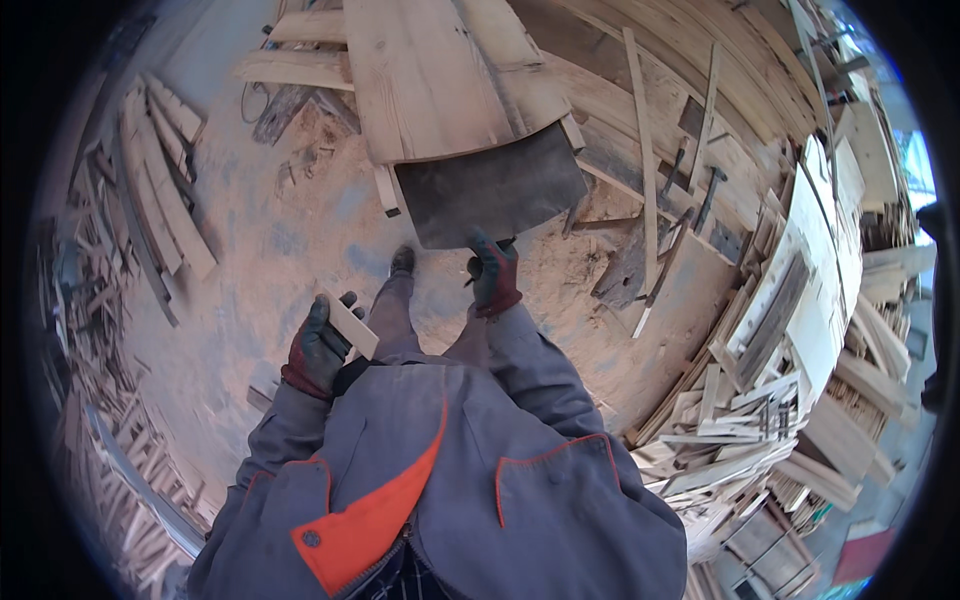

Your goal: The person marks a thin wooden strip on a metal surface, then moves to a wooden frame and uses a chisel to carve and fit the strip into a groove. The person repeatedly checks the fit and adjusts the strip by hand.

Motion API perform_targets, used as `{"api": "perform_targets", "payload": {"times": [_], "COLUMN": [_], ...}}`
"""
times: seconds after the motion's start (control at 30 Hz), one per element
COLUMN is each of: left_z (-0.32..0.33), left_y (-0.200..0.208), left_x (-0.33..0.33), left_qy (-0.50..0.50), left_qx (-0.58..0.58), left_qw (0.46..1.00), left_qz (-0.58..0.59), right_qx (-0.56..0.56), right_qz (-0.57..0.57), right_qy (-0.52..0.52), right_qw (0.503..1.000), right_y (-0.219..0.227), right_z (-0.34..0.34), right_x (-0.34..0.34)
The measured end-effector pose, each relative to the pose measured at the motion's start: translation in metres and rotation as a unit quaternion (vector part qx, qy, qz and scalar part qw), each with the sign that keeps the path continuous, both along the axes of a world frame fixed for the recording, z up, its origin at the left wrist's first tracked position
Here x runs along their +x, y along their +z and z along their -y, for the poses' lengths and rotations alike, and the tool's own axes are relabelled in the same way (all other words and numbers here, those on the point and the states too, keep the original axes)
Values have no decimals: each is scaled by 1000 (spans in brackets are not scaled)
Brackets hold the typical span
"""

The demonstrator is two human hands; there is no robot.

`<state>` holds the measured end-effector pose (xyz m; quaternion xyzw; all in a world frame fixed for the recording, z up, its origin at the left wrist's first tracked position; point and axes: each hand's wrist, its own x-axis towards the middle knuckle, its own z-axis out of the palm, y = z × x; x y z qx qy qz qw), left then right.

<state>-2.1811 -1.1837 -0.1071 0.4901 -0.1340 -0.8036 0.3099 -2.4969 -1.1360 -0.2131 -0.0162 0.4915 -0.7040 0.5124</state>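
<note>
My left hand (pixel 320 348), in a dark glove with a red cuff, is closed around a short flat piece of wood (pixel 350 327) in front of my jacket. My right hand (pixel 493 275), gloved alike, is closed in front of the near edge of a dark rectangular sheet (pixel 490 190). A thin dark stick-like thing (pixel 510 242) pokes out of its fingers; its kind is too small to make out. That sheet lies at the near end of a bench topped with wide pale boards (pixel 425 85).
A hammer (pixel 712 195) and long wood strips (pixel 643 150) lie on the boards to the right. Stacked offcuts (pixel 740 420) rise at the right. More planks (pixel 160 180) lean at the left, above heaped scraps (pixel 110 500). Sawdust covers the floor (pixel 250 240).
</note>
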Motion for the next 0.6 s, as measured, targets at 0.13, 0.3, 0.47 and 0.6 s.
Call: {"api": "perform_targets", "payload": {"times": [0.13,0.3,0.47,0.6], "left_z": [-53,-81,-85,-75], "left_y": [11,27,31,30], "left_x": [-19,-23,-14,-9], "left_qy": [47,88,108,83], "left_qx": [34,8,19,49], "left_qw": [998,996,994,995], "left_qz": [-15,11,-4,-4], "right_qx": [3,-22,-48,-96], "right_qz": [3,-9,-12,-21], "right_qy": [29,56,73,90], "right_qw": [1000,998,996,991], "right_y": [7,2,-10,-20], "right_z": [23,66,103,105], "right_x": [-8,-11,-18,-29]}}
